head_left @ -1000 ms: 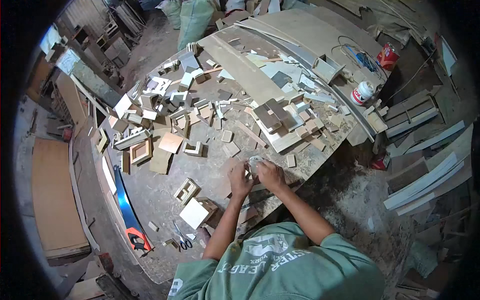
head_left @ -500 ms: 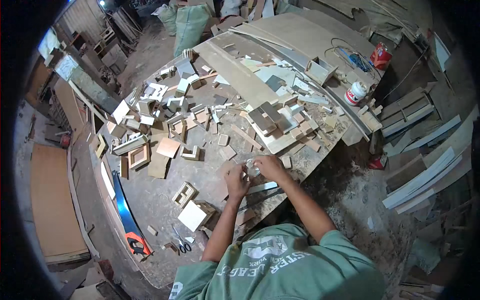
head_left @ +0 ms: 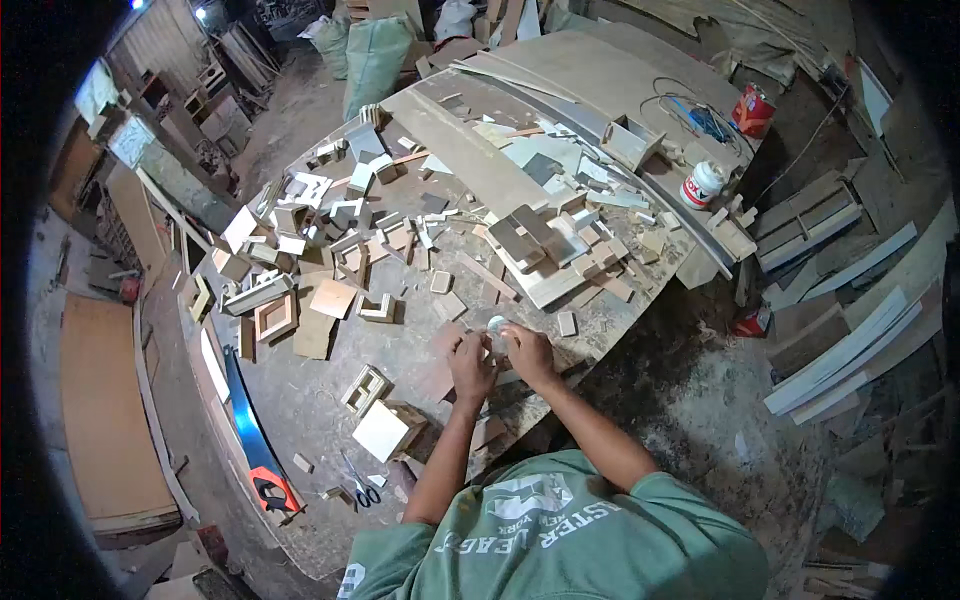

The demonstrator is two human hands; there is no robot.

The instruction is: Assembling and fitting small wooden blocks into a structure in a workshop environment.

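Observation:
My left hand [head_left: 468, 362] and my right hand [head_left: 529, 354] meet over the near edge of a dusty round worktable [head_left: 330, 390]. Between their fingertips they hold a small whitish round object [head_left: 497, 326]; both hands close on it. A thin wooden strip [head_left: 438, 380] lies on the table under my left hand. Small square wood offcuts [head_left: 567, 323] lie just to the right of my hands.
Many wood blocks and small frames [head_left: 275, 318] cover the table. A stack of blocks on a board [head_left: 535, 245] sits beyond my hands. A handsaw [head_left: 255, 440] and scissors [head_left: 360, 485] lie at the left edge. A white jar [head_left: 701, 184] and red can [head_left: 752, 109] stand far right.
My hands have stayed together on the small round object at the table's near edge. The view has shifted slightly; nothing else moved.

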